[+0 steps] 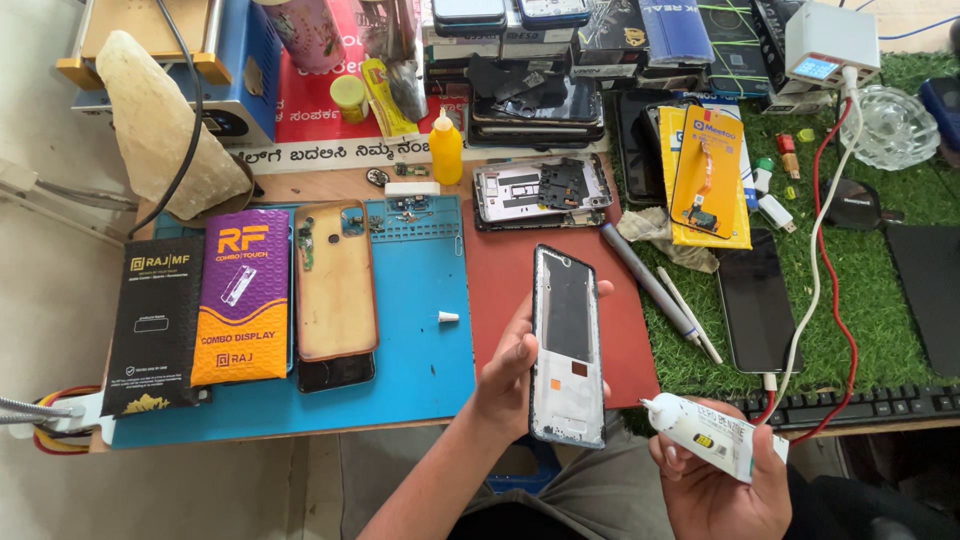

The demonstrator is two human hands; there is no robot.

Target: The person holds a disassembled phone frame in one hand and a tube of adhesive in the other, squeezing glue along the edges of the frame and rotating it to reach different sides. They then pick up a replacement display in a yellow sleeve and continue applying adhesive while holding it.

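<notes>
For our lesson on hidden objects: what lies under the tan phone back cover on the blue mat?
Under the tan phone back cover a dark phone pokes out at the near end, resting on the blue mat. The rest of it is covered.

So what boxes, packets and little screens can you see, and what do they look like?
Black flat packet: far left on the blue mat.
Purple and orange packet: beside it.
Yellow packet: on the green turf.
White box with small lit screen: top right.
White tube: in the right hand.

The right hand (722, 490) runs off the bottom edge, its palm hiding the back end of the white glue tube (712, 436).
</notes>
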